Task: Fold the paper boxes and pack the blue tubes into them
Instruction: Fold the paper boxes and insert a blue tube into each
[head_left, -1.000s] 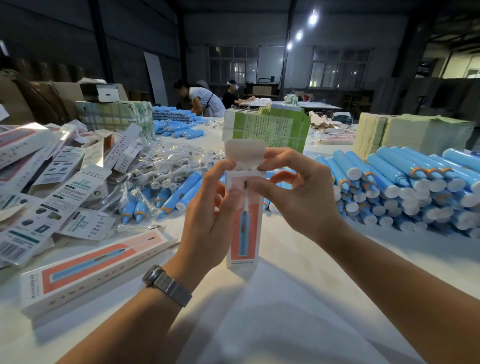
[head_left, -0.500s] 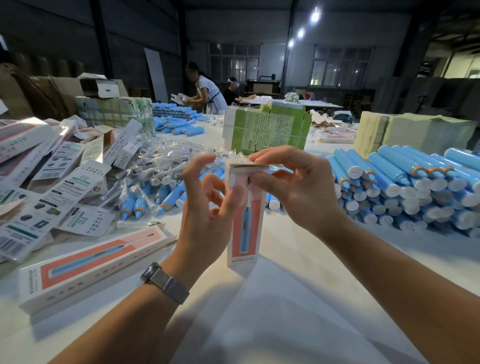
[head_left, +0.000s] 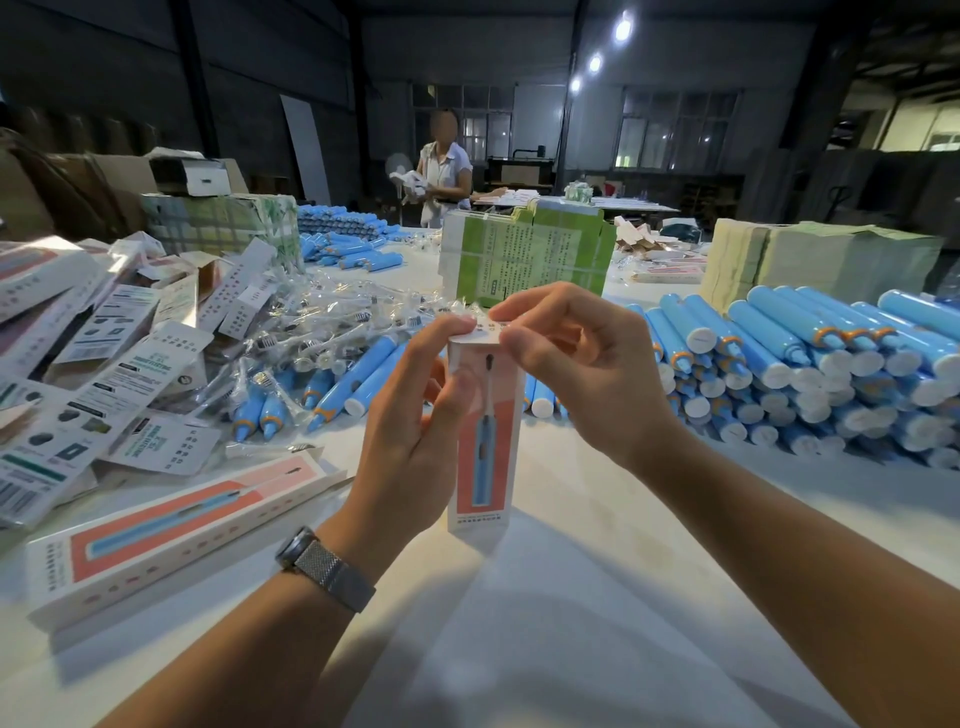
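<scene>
Upright paper box (head_left: 485, 441), top flap down

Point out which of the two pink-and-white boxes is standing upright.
The box gripped by both hands, standing on end at the table's centre. The other box lies flat on its side to the left, untouched.

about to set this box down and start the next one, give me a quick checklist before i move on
1. Top flap of the upright box folded down: ok, both hands press it.
2. Flap fully tucked in: cannot tell, fingers cover the edge.
3. Left hand steadies the box: ok.
4. Right hand pinches the top: ok.
5. Blue tube inside: cannot tell.
6. More blue tubes stacked at right: ok.
7. Finished box lying at left: ok.
</scene>
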